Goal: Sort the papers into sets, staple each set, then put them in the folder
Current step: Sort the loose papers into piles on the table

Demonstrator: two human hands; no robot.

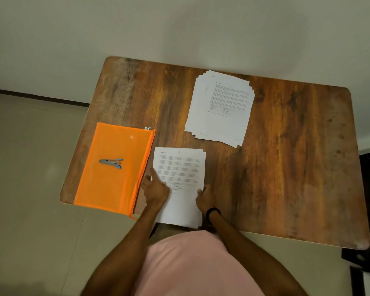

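- left hand (155, 190) lays a straight forefinger on the near stack of white printed papers (179, 167); right hand (203, 197) pinches its right edge.
- farther right on the brown wooden table (286, 146), a fanned pile of white papers (220, 107).
- left: grey-blue stapler (111, 163) atop the orange mesh zip folder (107, 189).

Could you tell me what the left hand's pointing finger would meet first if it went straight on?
Probably the zip edge of the orange folder: the left hand points away and slightly left along the near papers. The angle is uncertain.
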